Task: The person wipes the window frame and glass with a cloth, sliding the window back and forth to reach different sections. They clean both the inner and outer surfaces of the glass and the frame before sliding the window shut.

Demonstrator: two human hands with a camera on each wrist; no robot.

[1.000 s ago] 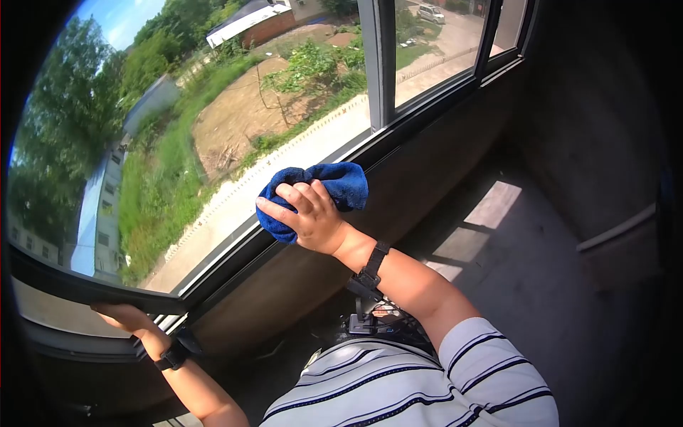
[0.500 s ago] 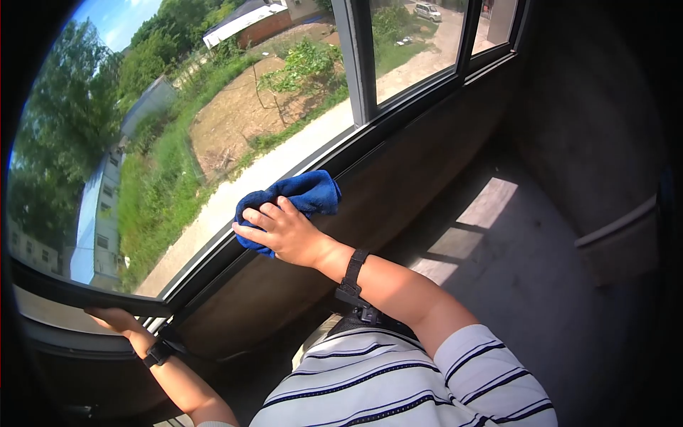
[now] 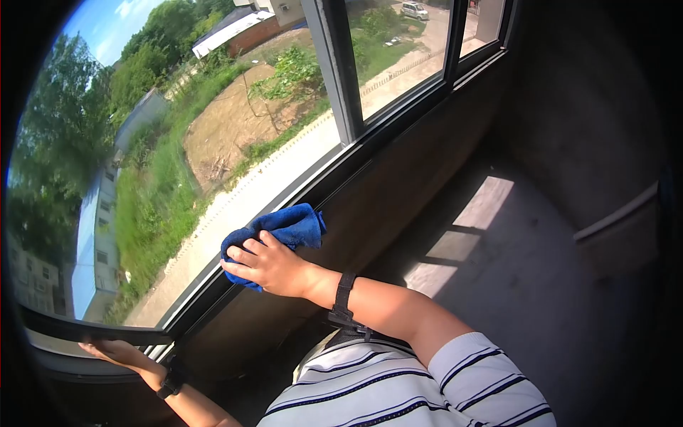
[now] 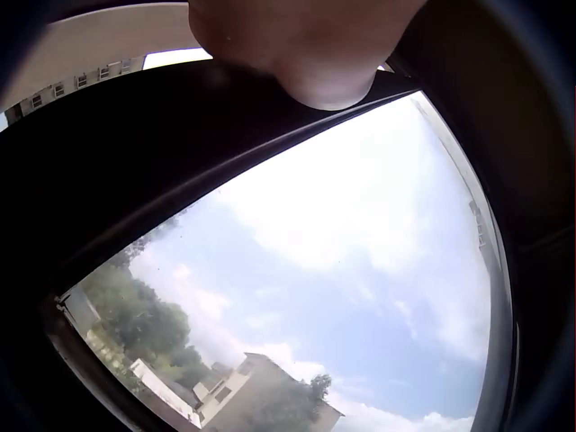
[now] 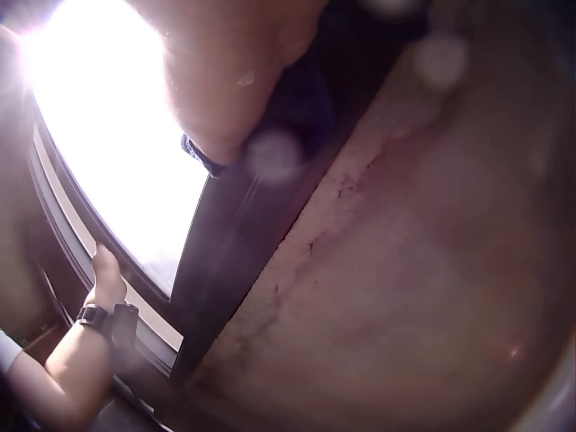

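Note:
My right hand (image 3: 274, 267) presses a bunched blue cloth (image 3: 295, 224) onto the dark bottom rail (image 3: 213, 285) of the window, with its fingers bent over the cloth. In the right wrist view, the cloth shows as a dark blue fold (image 5: 301, 108) beside the hand. My left hand (image 3: 117, 354) holds the edge of the dark window sash (image 3: 85, 327) at lower left. Close up in the left wrist view, part of that hand (image 4: 306, 45) lies over the sash edge; its fingertips are largely hidden.
A dark upright post (image 3: 333, 71) divides the window to the right of the cloth. Below the rail runs a rough wall (image 5: 387, 270). Sunlit patches (image 3: 455, 245) lie on the grey floor. Outside are trees, a dirt plot and buildings.
My right hand and the cloth have slid along the rail toward the left hand. The left hand stays at the sash edge, while the whole head view has shifted somewhat.

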